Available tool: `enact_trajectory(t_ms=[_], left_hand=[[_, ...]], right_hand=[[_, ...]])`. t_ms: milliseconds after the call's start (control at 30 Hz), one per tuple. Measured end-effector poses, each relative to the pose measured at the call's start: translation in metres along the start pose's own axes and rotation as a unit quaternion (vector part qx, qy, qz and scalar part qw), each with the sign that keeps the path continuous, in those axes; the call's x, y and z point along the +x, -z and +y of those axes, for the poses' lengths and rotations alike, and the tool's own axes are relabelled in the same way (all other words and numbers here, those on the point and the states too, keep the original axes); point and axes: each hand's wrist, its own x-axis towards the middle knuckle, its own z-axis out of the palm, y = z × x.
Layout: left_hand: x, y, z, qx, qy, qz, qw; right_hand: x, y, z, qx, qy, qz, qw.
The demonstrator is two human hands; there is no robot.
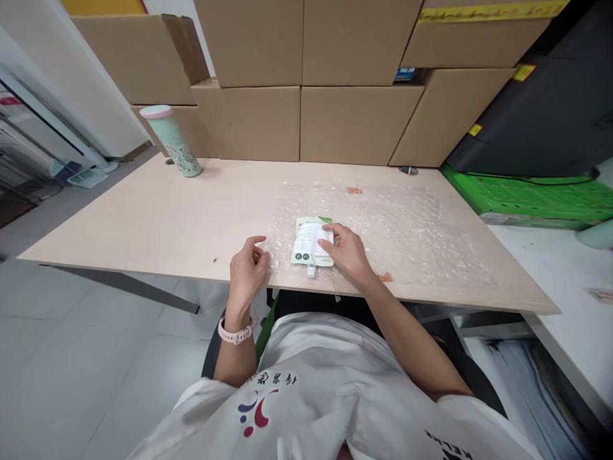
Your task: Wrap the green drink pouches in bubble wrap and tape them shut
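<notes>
A flat white and green spout pouch [306,239] with printed text lies on a sheet of clear bubble wrap [421,236], its white cap [311,271] pointing toward me. My right hand [347,252] has hold of the pouch at its right side, with thumb and index finger on its printed face; the other fingers are partly hidden. To the left of the pouch, my left hand [249,268] rests near the wrap's left edge. It holds nothing, its fingers are loosely bent, and thumb and index finger are apart.
Stacked cardboard boxes [258,121] line the table's back edge. A mint green tumbler [173,140] stands at the back left of the wooden table [143,217]. On the right are a green plastic crate [546,198] and a dark case [536,121].
</notes>
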Motion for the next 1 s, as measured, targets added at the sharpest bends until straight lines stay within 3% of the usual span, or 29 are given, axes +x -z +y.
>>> enact_trajectory(t_ms=[200, 300, 400, 533, 667, 867, 1000], left_hand=[[-0.001, 0.0, 0.001, -0.009, 0.009, -0.004, 1.0], [0.001, 0.0, 0.001, 0.001, 0.022, -0.008, 1.0], [0.003, 0.001, 0.001, 0.011, 0.035, -0.01, 0.999], [0.004, 0.003, -0.001, 0.008, 0.031, -0.011, 0.999], [0.005, 0.002, -0.008, -0.001, 0.027, -0.012, 1.0], [0.006, 0.003, -0.011, -0.027, 0.043, -0.014, 0.999], [0.005, 0.005, -0.008, -0.027, 0.039, -0.018, 0.999]], right_hand=[[0.002, 0.004, 0.006, 0.128, -0.053, -0.032, 0.99], [0.002, 0.002, -0.003, 0.236, -0.096, -0.062, 0.965], [0.003, -0.002, -0.023, 0.32, -0.084, -0.1, 0.938], [0.004, -0.019, -0.044, 0.326, -0.052, -0.129, 0.935], [0.008, -0.045, -0.042, 0.338, -0.049, -0.115, 0.933], [0.006, -0.055, -0.029, 0.163, -0.04, -0.082, 0.982], [-0.002, -0.052, -0.033, -0.07, 0.061, -0.026, 0.995]])
